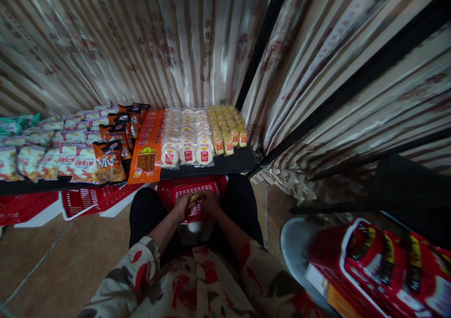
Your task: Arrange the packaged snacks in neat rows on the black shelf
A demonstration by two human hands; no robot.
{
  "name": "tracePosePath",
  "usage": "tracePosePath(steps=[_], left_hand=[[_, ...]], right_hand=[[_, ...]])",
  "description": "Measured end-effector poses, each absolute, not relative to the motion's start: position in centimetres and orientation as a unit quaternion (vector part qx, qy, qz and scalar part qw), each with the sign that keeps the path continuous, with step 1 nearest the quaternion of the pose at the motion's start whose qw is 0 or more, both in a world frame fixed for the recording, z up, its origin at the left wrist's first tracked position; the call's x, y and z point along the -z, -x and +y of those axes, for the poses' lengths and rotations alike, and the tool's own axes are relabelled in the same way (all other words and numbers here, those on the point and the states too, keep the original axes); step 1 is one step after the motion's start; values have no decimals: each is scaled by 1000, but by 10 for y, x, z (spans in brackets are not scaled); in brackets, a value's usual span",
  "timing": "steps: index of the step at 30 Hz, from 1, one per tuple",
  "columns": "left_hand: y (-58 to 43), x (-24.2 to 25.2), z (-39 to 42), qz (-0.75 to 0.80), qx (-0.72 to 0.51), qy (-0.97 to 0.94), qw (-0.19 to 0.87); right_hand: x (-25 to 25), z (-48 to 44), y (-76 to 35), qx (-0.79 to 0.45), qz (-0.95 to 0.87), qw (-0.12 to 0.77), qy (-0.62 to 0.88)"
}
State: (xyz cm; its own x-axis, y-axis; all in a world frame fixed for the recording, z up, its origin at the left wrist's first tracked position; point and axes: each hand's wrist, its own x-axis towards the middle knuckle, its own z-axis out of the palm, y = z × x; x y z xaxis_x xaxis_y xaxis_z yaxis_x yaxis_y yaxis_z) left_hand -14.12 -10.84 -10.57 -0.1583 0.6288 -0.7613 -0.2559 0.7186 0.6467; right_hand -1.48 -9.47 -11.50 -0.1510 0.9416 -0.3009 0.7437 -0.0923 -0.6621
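Above a red plastic basket (pixel 176 186) between the knees, my left hand (pixel 181 205) and my right hand (pixel 210 202) meet. Their fingers are closed around a small yellowish snack pack (pixel 195 197), mostly covered by the fingers and dim. Just beyond, on a black shelf (pixel 186 171), stand rows of yellow wrapped snacks (pixel 227 130) and round white crackers (pixel 188 150) in clear packs. An orange packet of brown sticks (pixel 147 160) lies to their left, overhanging the shelf's front edge.
Further left are orange-black bags (pixel 110 160) and white snack packs (pixel 83 160). More red baskets (pixel 79 203) sit under the shelf. On the right, a grey stool (pixel 298 243) stands beside a basket of red packets (pixel 394 261). Black poles (pixel 317 109) and striped curtains (pixel 169 36) enclose the space.
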Motion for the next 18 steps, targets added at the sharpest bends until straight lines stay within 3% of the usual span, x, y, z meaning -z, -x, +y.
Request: tracePosePath(steps=[18], left_hand=[[166, 63, -110, 658, -294, -116, 683]], right_hand=[[81, -110, 4, -272, -799, 80, 531]])
